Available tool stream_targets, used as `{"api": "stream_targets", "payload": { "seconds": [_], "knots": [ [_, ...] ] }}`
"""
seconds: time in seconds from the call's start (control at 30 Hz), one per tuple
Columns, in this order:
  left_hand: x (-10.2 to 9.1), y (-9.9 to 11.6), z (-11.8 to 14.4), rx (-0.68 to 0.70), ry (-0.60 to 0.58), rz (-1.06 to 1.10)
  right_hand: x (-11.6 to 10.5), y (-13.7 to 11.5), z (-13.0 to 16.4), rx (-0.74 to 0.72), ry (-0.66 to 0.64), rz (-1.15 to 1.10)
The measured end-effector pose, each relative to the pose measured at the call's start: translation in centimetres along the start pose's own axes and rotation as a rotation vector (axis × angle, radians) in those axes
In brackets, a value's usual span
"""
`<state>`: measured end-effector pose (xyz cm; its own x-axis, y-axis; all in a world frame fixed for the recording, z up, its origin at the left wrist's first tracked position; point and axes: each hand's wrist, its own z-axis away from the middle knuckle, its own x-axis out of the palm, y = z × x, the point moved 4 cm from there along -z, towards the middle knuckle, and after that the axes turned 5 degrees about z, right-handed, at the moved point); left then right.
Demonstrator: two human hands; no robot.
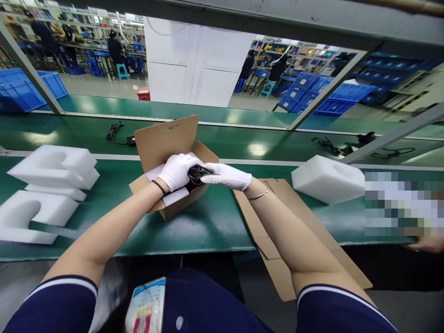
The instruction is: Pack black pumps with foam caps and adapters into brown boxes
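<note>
Foam (175, 196) is already lining the still-open box (180, 206) behind the tabletop's near edge (208, 250), left hand (176, 172) and right hand (229, 176) gripping cable (196, 174).

The left forearm (120, 226) and right forearm (280, 222) reach forward, slanting inward until they nearly meet. The white-gloved left hand (176, 172) bends over, back upward, fingers curled; the white-gloved right hand (227, 176) is just beside it, straighter fingers pointing inward.

Two gloved hands (177, 172) (227, 176), one open box (157, 147), one held cable (196, 174) and one badge (145, 303) show.
</note>
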<state>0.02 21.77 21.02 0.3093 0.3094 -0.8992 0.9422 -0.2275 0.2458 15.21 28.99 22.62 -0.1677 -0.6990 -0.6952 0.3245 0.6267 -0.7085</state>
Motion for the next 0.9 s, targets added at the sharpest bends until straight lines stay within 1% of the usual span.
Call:
{"api": "stream_targets", "payload": {
  "seconds": [0.1,0.17,0.2,0.27,0.37,0.43,0.47,0.5,0.53,0.57,0.63,0.67,0.7,0.73,0.8,0.9],
  "knots": [
    [0.0,-0.1,-0.1,-0.044,0.016,0.013,0.0,0.1,-0.4,0.048,0.076,0.077],
    [0.0,-0.3,-0.2,-0.047,0.023,0.027,0.2,0.3,-0.7,0.073,0.121,0.164],
    [-0.1,-0.3,-0.2,-0.034,0.032,0.037,0.3,0.3,-0.9,0.085,0.142,0.205],
    [-0.2,-0.3,-0.2,0.036,0.04,0.057,0.5,0.3,-1.5,0.094,0.169,0.3],
    [-0.1,-0.3,-0.1,0.133,-0.016,0.017,0.7,0.1,-2.7,0.084,0.147,0.456],
    [0.2,-0.5,-0.1,0.116,-0.084,-0.071,0.6,0.2,-3.3,0.083,0.117,0.511],
    [0.2,-0.5,-0.1,0.089,-0.11,-0.117,0.5,0.4,-3.4,0.083,0.104,0.49],
    [0.3,-0.6,-0.2,0.063,-0.128,-0.154,0.4,0.7,-3.4,0.078,0.086,0.422],
    [0.3,-0.5,-0.2,0.039,-0.137,-0.182,0.3,1.0,-3.2,0.071,0.065,0.302],
    [0.3,-0.4,-0.3,0.02,-0.141,-0.2,0.2,1.3,-3.0,0.06,0.051,0.136],
    [0.3,-0.3,-0.4,-0.005,-0.151,-0.219,0.1,2.0,-2.3,0.033,0.071,-0.217],
    [0.3,-0.2,-0.5,-0.015,-0.16,-0.225,0.0,2.2,-1.9,0.022,0.091,-0.337],
    [0.3,-0.2,-0.6,-0.022,-0.171,-0.229,0.0,2.4,-1.7,0.014,0.11,-0.401],
    [0.3,-0.2,-0.6,-0.03,-0.18,-0.232,0.0,2.6,-1.5,0.011,0.122,-0.413],
    [0.3,-0.3,-0.7,-0.047,-0.187,-0.231,0.0,2.6,-1.6,0.019,0.115,-0.35],
    [0.3,-0.7,-0.7,-0.063,-0.165,-0.209,-0.1,2.6,-2.2,0.031,0.092,-0.275]
  ]
}}
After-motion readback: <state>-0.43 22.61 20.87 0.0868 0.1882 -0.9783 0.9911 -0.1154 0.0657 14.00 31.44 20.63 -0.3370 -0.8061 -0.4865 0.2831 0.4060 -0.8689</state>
